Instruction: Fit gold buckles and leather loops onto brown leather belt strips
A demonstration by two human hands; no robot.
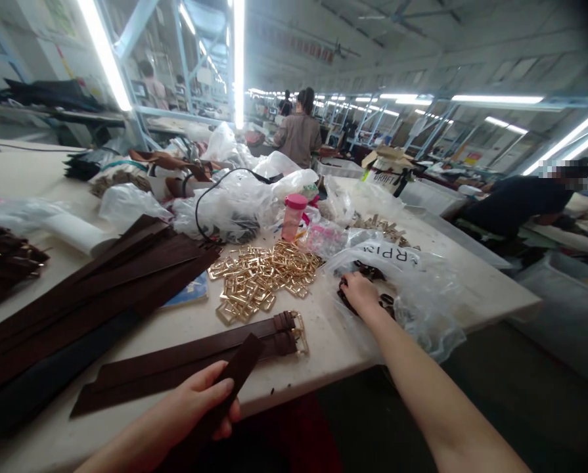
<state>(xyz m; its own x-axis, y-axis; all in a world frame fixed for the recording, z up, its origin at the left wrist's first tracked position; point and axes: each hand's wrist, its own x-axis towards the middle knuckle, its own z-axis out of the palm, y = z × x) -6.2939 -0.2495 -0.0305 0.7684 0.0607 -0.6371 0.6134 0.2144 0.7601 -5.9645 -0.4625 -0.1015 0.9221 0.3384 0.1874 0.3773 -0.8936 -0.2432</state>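
Note:
My left hand (213, 397) grips a dark brown leather strap (247, 360), thumb on top, its end pointing up and away over the table's front edge. My right hand (360, 293) reaches into an open clear plastic bag (422, 282) of small dark brown pieces that look like belt loops (387, 302). Its fingertips are curled down among them, and what they pinch, if anything, is hidden. Between the hands lie brown belts (195, 355) with gold buckles (299, 334) at their right ends. Behind them is a heap of loose gold buckles (267, 272).
Long brown straps (101, 282) are stacked at the left on the white table (343, 368). A pink jar (294, 217), crumpled plastic bags (234, 200) and a white roll (79, 234) stand farther back. One person (301, 131) is beyond the table, another (510, 197) bends at the right.

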